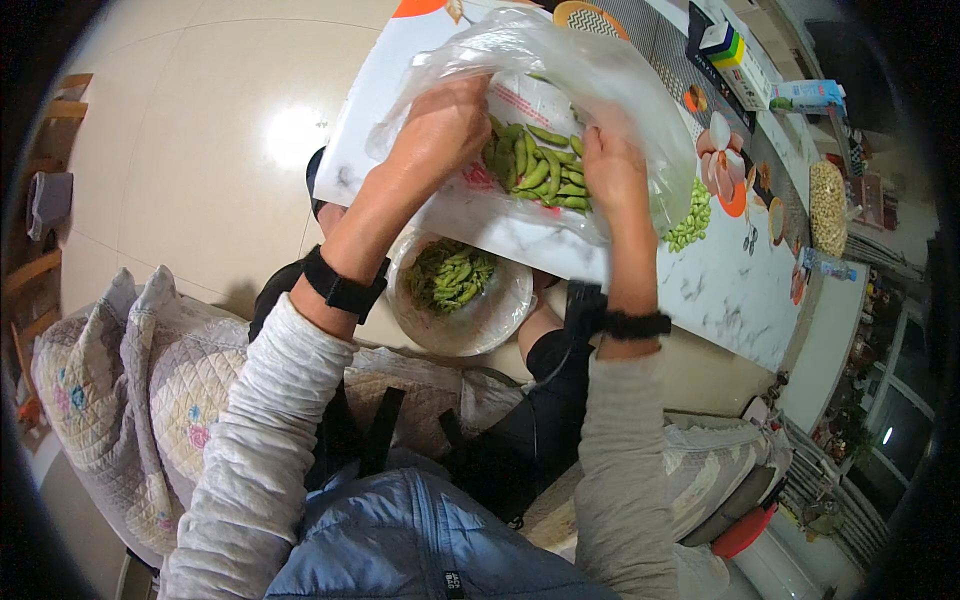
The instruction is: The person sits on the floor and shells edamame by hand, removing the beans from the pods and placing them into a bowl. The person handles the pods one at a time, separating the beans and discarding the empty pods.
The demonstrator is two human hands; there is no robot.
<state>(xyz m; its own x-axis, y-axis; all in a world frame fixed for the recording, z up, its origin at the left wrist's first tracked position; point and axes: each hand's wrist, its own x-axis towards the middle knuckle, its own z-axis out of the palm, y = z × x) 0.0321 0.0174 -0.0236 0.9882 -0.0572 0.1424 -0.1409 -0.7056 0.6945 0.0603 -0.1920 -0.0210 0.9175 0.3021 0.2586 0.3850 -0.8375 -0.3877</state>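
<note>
A clear plastic bag (517, 45) lies on the table with its mouth towards me, and green soybean pods (544, 169) show inside. At the bag's left side my left hand (454, 116) is curled on the thin film, its fingertips partly hidden. My right hand (616, 169) is at the bag's right side beside the pods, fingers bent, with film over its back. It is blurred, and what its fingers hold cannot be told. Shelled green beans (690, 217) form a pile on the table to the right of the bag. Below the table edge, a lined bowl (514, 315) contains green pods (450, 277).
The marble-patterned table (705, 300) spans the upper right. Along its far side are a carton (739, 67), a blue-and-white pack (806, 96), a bag of pale pieces (827, 206) and a plastic bottle (829, 264). A quilted sofa cover (195, 375) lies at left.
</note>
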